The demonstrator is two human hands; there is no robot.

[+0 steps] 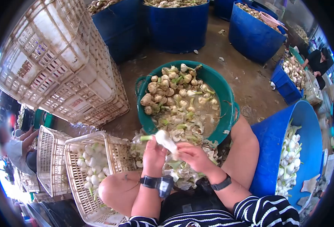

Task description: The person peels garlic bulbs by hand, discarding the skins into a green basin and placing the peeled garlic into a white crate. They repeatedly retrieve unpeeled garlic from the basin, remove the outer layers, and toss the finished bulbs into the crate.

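My left hand (154, 154) is closed around a white garlic bulb (164, 138) with a short green stem pointing left. The fingers of my right hand (192, 154) pinch the lower right end of the same bulb, where pale skin stretches down; whether that skin is loose cannot be made out. Just beyond my hands stands a green tub (224, 89). Unpeeled garlic bulbs (167, 85) are heaped at its far left, above murky water with floating skins. Below my hands, a pile of garlic skins (184, 170) lies between my legs.
At my left, a white plastic crate (116, 151) holds peeled garlic; stacked crates (68, 64) tower behind it. A blue tub (267, 151) with white bulbs leans at my right. Large blue barrels (178, 28) stand across the wet floor (246, 87). Other people (17, 151) sit at both sides.
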